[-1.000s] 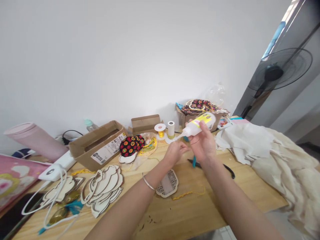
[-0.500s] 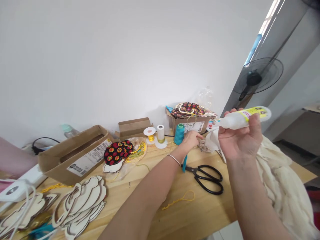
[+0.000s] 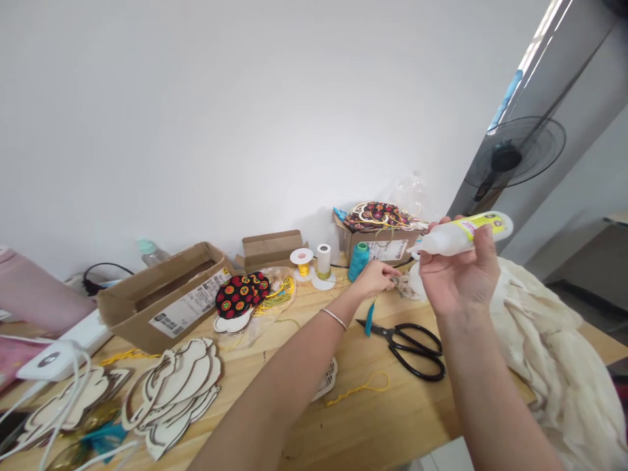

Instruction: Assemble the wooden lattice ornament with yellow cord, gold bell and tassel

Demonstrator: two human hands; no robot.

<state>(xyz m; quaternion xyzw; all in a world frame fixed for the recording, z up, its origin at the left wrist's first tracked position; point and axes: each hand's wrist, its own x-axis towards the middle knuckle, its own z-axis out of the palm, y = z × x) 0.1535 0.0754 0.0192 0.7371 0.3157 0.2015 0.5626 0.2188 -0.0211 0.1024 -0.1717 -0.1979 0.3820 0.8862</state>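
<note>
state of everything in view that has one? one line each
glue bottle: gripped in right hand, nearly level, nozzle pointing left
left hand: at a crumpled wad, grip unclear
scissors: flat on the table, blades shut
big cardboard box: open
small cardboard box: open, flap up
teal thread cone: upright
fan: cannot tell if running

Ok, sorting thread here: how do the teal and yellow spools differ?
The teal spool is a tall cone, fully wound; the yellow spool is short, with wide white flanges. The teal spool stands beside the left hand; the yellow spool farther off. Both stand upright on the table.
</note>
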